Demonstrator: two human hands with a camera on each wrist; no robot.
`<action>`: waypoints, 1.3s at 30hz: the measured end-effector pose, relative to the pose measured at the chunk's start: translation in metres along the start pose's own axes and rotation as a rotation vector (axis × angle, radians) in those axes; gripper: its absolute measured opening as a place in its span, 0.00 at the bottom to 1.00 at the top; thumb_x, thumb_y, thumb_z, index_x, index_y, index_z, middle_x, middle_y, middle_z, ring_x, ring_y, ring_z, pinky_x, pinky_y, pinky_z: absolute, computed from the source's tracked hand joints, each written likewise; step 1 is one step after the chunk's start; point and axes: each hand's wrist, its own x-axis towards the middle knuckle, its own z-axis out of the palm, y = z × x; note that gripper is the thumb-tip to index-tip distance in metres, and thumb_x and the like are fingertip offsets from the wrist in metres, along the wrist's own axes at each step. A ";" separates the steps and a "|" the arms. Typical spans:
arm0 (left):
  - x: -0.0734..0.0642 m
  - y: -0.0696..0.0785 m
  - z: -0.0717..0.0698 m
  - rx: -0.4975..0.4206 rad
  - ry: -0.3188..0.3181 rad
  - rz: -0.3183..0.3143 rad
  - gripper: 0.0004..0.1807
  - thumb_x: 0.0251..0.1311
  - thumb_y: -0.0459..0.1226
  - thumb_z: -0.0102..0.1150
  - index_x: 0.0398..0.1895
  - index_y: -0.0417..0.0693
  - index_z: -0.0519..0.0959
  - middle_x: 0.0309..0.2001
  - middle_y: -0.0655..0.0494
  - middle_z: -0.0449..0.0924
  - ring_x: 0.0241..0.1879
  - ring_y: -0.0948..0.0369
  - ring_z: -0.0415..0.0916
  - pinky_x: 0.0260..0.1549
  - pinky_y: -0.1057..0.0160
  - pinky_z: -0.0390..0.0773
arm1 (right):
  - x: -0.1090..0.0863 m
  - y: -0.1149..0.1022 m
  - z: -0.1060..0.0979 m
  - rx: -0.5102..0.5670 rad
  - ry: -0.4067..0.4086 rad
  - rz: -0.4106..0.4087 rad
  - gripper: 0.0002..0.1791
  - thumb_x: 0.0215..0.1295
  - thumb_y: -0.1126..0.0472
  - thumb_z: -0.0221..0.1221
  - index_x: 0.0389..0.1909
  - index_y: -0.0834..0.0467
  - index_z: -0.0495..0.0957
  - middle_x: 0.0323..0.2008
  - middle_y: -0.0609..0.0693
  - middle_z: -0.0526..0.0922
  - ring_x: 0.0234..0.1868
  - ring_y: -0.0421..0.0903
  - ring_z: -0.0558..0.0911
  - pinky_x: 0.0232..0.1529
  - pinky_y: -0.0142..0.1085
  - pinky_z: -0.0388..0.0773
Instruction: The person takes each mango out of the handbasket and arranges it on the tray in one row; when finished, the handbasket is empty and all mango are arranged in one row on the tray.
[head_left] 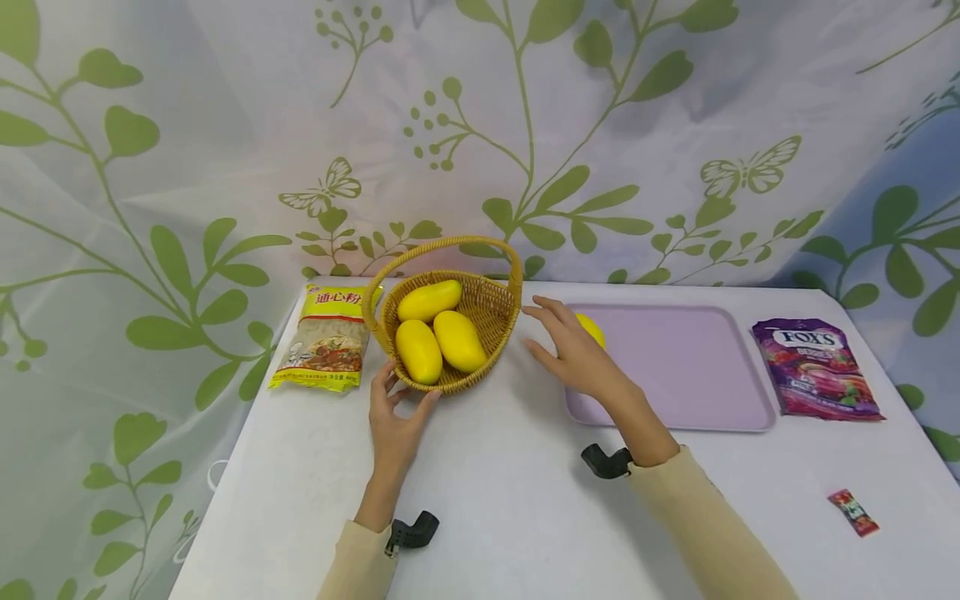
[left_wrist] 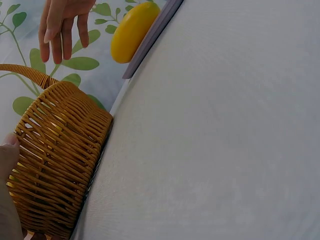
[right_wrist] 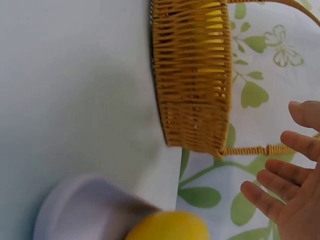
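Observation:
A wicker basket (head_left: 491, 321) with an arched handle stands on the table and holds three yellow mangoes (head_left: 459, 342). My left hand (head_left: 396, 427) holds the basket's near left side, thumb and fingers spread around its curve. In the left wrist view the thumb (left_wrist: 9, 145) lies against the wicker (left_wrist: 60, 155). My right hand (head_left: 581, 354) hovers between the basket and a lilac tray (head_left: 682, 367), fingers extended and nothing in them. Another mango (head_left: 591, 330) lies at the tray's left end, partly hidden behind that hand; the right wrist view shows this mango (right_wrist: 170, 227) too.
Left of the basket lies a yellow-topped pasta bag (head_left: 322, 337). A purple Fox's candy bag (head_left: 816, 368) is right of the tray, and a small wrapped candy (head_left: 853, 512) lies near the front right. A leaf-patterned curtain (head_left: 450, 125) hangs behind the white table (head_left: 495, 500).

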 end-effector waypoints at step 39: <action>0.001 0.001 -0.001 -0.060 -0.039 -0.073 0.42 0.52 0.30 0.72 0.67 0.27 0.60 0.66 0.33 0.63 0.64 0.40 0.66 0.60 0.49 0.74 | 0.074 -0.030 0.073 -0.077 -0.230 -0.087 0.33 0.62 0.51 0.66 0.67 0.53 0.69 0.71 0.63 0.60 0.67 0.59 0.70 0.66 0.50 0.72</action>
